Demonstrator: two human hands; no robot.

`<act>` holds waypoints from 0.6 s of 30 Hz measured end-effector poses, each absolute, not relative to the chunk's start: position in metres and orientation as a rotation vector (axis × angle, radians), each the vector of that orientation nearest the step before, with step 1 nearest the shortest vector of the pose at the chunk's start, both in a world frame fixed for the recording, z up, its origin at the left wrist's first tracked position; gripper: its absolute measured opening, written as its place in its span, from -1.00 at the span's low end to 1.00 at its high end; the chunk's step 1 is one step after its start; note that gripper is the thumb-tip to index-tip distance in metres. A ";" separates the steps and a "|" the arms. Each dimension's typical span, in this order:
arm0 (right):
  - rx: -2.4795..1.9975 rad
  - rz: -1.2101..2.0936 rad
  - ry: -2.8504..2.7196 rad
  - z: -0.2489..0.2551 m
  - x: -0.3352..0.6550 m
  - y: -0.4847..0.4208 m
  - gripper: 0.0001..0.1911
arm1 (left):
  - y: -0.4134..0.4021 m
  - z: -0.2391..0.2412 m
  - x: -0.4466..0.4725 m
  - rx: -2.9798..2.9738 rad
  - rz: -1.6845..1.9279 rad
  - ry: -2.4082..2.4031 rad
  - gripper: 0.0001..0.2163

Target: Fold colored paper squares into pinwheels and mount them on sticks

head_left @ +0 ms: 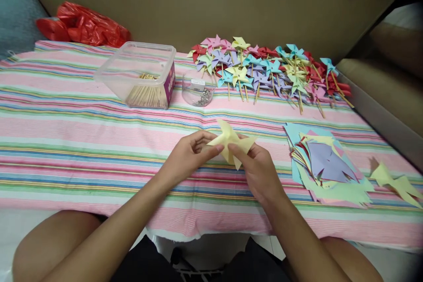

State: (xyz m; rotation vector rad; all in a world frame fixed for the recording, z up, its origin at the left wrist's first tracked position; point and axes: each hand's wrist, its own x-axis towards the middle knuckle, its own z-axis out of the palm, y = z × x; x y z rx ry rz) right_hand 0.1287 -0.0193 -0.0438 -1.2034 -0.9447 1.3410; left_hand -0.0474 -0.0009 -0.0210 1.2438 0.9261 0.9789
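Observation:
A pale yellow paper pinwheel (228, 134) is held up between both hands over the striped cloth, its points folded inward. My left hand (193, 154) grips its left side, thumb on the front and fingers curled behind. From the right, my right hand (259, 165) presses its thumb near the pinwheel's centre, the other fingers behind the paper. No stick shows on this pinwheel. Beyond the hands stands a small clear round tub (198, 90) with little metal pieces inside. Left of it, a clear plastic box (135, 64) contains many thin wooden sticks (148, 94).
Finished pinwheels on sticks (261, 70) lie piled at the back right. Stacked cut paper sheets (330, 163) sit at the right, with a loose yellow paper piece (396, 183) beside them. A red plastic bag (86, 26) rests at the back left. The striped cloth (82, 154) has creases.

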 end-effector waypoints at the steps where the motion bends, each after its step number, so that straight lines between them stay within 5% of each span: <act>1: -1.172 1.354 -0.878 -0.043 0.127 -0.019 -0.55 | -0.002 -0.021 -0.045 1.183 1.021 0.906 -0.75; 6: -1.063 1.390 -0.734 -0.037 0.122 -0.017 -0.64 | -0.008 -0.035 -0.031 1.102 1.123 0.902 -0.64; 18: -0.903 1.497 -0.658 -0.040 0.100 -0.026 -0.78 | -0.018 -0.037 -0.012 0.912 1.272 0.947 -0.78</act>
